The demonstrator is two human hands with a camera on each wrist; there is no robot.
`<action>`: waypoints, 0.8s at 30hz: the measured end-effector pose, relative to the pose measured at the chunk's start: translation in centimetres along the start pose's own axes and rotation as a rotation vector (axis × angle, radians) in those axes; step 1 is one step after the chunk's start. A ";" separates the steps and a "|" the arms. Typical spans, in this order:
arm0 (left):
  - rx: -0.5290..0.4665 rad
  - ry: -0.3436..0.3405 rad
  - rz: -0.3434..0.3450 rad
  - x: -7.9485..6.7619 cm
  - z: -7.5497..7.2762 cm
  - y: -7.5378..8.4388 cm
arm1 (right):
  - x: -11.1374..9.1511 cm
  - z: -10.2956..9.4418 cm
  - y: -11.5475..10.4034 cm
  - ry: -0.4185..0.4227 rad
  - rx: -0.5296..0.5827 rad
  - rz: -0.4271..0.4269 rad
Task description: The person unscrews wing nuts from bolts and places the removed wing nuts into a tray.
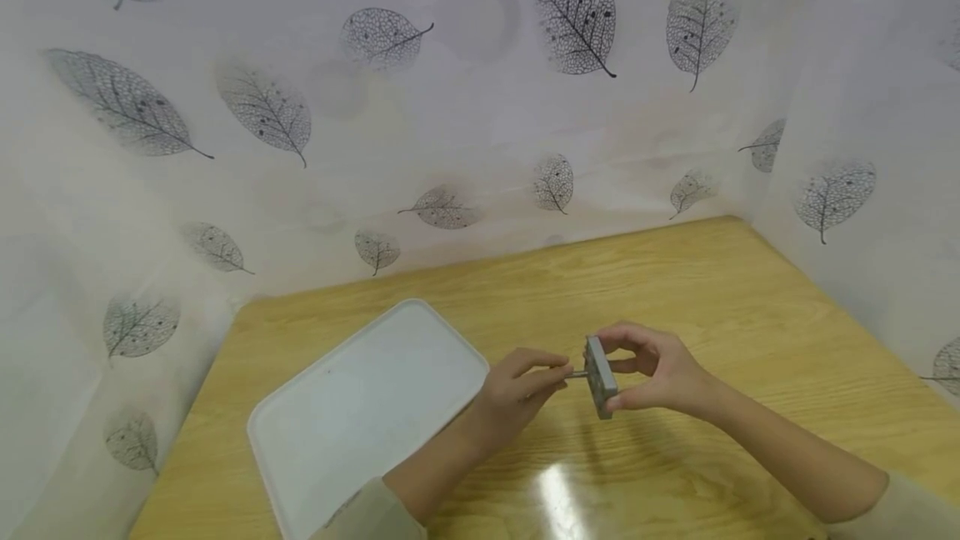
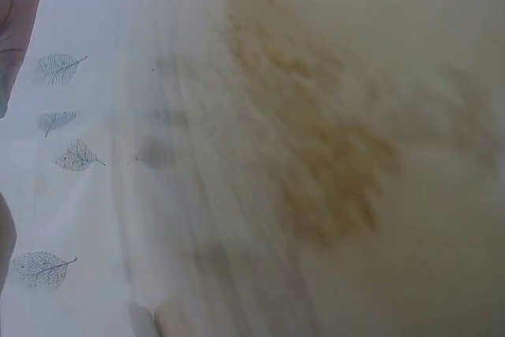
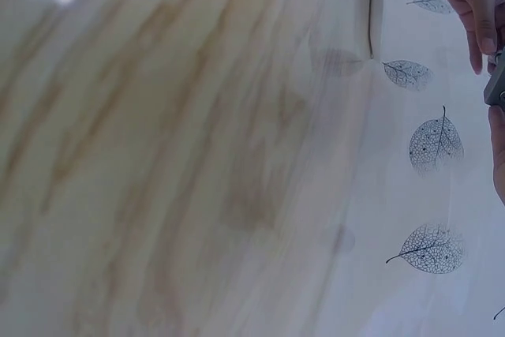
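Above the table, my right hand point(image 1: 660, 369) grips a flat grey rectangular block point(image 1: 602, 377) by its edges, with the thumb low and the fingers at the top. The block stands on edge, its broad face turned to the left. My left hand point(image 1: 521, 386) pinches a thin metal rod point(image 1: 577, 374) between thumb and fingers; the rod meets the block's left face. Its gripped end is hidden by the fingertips. In the right wrist view, only the block's corner point(image 3: 495, 84) shows at the right edge, close to the left hand point(image 3: 477, 5).
A white tray point(image 1: 375, 390) with a raised rim lies on the wood-grain table point(image 1: 697, 290), left of and partly behind the left forearm. Pale sheeting printed with leaves point(image 1: 480, 123) walls in the table at the back and both sides.
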State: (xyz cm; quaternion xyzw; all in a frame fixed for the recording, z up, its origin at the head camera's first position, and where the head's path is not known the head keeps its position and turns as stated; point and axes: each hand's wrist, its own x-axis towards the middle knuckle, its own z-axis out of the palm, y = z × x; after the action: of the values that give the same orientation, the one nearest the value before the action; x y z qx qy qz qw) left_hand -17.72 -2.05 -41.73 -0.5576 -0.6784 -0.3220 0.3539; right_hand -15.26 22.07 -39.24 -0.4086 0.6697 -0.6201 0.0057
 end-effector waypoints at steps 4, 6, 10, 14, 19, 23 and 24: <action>-0.040 -0.026 -0.061 0.0 0.0 0.2 | -0.1 0.0 0.1 -0.004 -0.006 -0.008; -0.076 -0.047 -0.114 -0.1 0.0 0.3 | -0.1 -0.1 0.1 -0.011 -0.007 -0.021; -0.203 -0.129 -0.318 0.0 -0.1 0.7 | -0.1 -0.1 0.1 -0.010 -0.009 -0.024; -0.472 -0.228 -0.724 0.2 -0.2 1.2 | -0.2 -0.1 0.0 -0.005 -0.009 -0.014; -0.830 -0.228 -1.151 0.6 -0.1 1.3 | -0.2 -0.2 -0.1 0.003 0.005 0.008; -1.023 -0.166 -1.276 0.9 0.0 1.2 | -0.2 -0.2 -0.1 0.008 0.001 0.014; -1.051 -0.156 -1.297 1.0 0.0 1.2 | -0.1 -0.2 -0.2 0.009 -0.001 0.017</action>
State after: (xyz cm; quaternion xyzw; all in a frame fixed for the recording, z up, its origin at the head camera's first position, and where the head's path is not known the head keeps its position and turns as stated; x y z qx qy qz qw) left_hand -16.66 -1.32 -40.88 -0.1700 -0.6486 -0.6966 -0.2553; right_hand -15.19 22.34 -39.13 -0.3999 0.6736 -0.6215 0.0078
